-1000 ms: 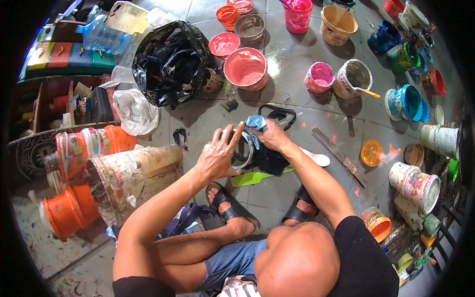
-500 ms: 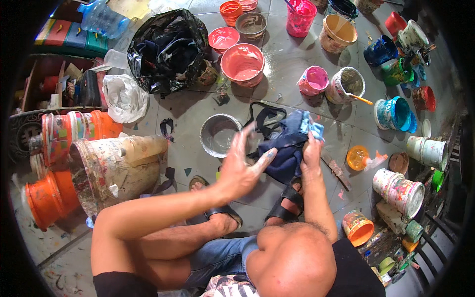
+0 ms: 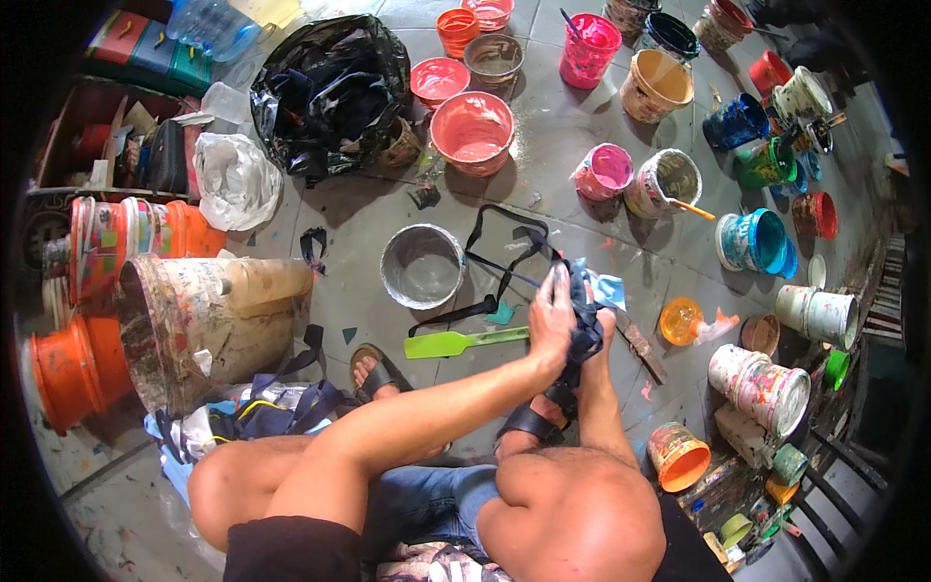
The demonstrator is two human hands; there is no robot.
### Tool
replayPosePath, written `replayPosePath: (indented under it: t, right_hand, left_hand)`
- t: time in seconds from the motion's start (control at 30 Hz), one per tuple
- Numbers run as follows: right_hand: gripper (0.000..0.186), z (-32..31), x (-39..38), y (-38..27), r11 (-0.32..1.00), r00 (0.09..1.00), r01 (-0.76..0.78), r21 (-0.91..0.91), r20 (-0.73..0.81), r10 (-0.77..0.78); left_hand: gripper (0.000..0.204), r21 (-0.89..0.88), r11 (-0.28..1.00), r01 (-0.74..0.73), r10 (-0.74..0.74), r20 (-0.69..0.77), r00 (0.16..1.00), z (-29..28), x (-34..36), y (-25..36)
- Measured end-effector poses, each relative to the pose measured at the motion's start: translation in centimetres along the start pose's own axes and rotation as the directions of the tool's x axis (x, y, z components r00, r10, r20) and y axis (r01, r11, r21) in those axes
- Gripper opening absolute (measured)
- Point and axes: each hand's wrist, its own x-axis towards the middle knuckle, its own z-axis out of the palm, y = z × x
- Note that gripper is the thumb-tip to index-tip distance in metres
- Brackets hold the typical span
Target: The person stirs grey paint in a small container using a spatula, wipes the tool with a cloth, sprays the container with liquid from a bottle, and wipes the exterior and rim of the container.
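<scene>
My left hand is closed on a bunched navy-black cloth, right of the grey-coated tub. My right hand, partly hidden behind the cloth, grips it from the other side. A light blue rag sticks out at the top of the bundle. Black straps trail on the floor beside the tub, and a lime-green spatula lies just below it.
Pink paint pots and a black bag of dark cloth stand ahead. Large stained buckets flank me on the left. Coloured pots, a wooden stick and an orange container are on the right.
My left hand has left the tub's rim and moved right onto the cloth. My right hand has moved right and down with the cloth, now bunched tighter; more straps and spatula show.
</scene>
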Motion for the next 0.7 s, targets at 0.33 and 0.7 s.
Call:
replayPosePath:
  t: [0.33, 0.7]
  right_hand:
    - [0.026, -1.5, -2.4, -2.6, 0.983, 0.986, -0.053, 0.177, 0.165, 0.024]
    - [0.035, 0.5, -1.5, 0.6, 0.904, 0.925, 0.356, -0.234, -0.051, -0.377]
  left_hand:
    - [0.053, 0.17, 0.985, -0.017, 0.05, -0.193, 0.98, 0.1, 1.6, -2.0]
    - [0.077, 0.341, 0.906, 0.252, -0.244, -0.066, 0.968, -0.2, 0.8, -1.6]
